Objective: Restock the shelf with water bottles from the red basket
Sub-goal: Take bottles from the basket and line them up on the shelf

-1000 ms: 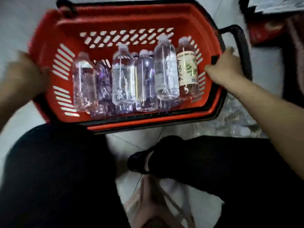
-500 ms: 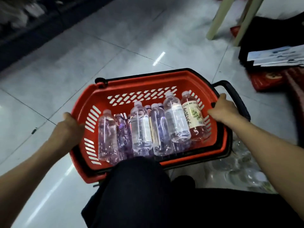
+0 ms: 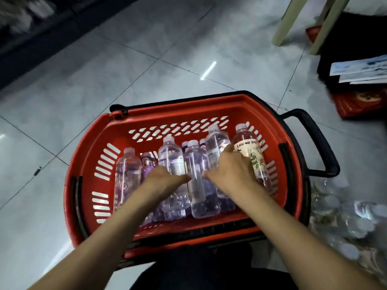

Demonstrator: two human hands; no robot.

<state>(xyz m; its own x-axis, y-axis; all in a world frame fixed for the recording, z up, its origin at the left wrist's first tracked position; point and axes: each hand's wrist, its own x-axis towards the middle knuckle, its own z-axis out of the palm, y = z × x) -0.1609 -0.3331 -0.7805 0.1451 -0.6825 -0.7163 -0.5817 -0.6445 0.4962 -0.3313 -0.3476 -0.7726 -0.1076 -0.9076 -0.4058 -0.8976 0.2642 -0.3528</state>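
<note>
The red basket (image 3: pixel 188 106) sits on the tiled floor in front of my knees, with several water bottles lying side by side in it. My left hand (image 3: pixel 165 181) reaches in and curls over a clear bottle (image 3: pixel 170 153) left of centre. My right hand (image 3: pixel 232 166) grips a clear bottle (image 3: pixel 215 141), its fingers wedged against the labelled bottle (image 3: pixel 247 146) at the right end. A tall clear bottle (image 3: pixel 199 197) lies between my hands. Part of a dark shelf (image 3: pixel 31 38) shows, blurred, at the upper left.
The basket's black handle (image 3: pixel 318 143) sticks out to the right. A wrapped pack of bottles (image 3: pixel 345 216) lies on the floor at the right. Pale chair legs (image 3: pixel 287 21), a red box (image 3: pixel 360 101) and papers (image 3: pixel 360 70) stand at the upper right.
Both hands have let go of the basket's sides and moved inward onto the bottles. The basket has gone down to the floor, and the view now looks further forward.
</note>
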